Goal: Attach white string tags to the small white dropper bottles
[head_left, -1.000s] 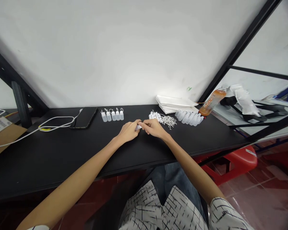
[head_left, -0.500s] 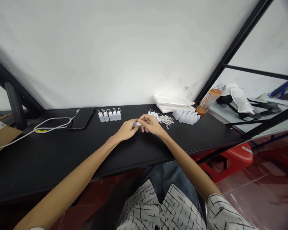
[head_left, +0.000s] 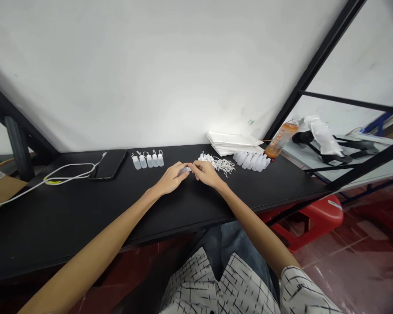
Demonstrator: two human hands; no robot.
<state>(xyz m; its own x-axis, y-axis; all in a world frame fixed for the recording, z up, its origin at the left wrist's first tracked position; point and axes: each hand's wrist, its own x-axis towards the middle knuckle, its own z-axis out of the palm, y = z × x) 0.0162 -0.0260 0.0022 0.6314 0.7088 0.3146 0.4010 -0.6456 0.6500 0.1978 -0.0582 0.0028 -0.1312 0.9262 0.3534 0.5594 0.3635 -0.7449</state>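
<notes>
A small translucent plastic bottle (head_left: 184, 170) lies sideways in my left hand (head_left: 172, 178), whose fingers are closed round its body. My right hand (head_left: 204, 171) pinches at the neck end of that bottle, and its fingers hide the top. Just beyond the right hand is a pile of white caps (head_left: 205, 158) with looped straps (head_left: 225, 165). To the left, several capped small bottles (head_left: 149, 161) stand in a row on the black table (head_left: 94, 209). Several bottles without visible caps (head_left: 251, 160) lie side by side at the right.
A black phone (head_left: 108, 165) with a white cable (head_left: 72, 174) lies at the left, near a cardboard box (head_left: 3, 187). White sheets (head_left: 232, 143) are stacked by the wall. An orange drink bottle (head_left: 281, 138) leans beside the black frame (head_left: 301, 85). A red stool (head_left: 321, 216) stands below, right.
Both hands stay together at the bottle. The right hand's fingers have drawn in more closely at its neck end. The whole view has shifted slightly.
</notes>
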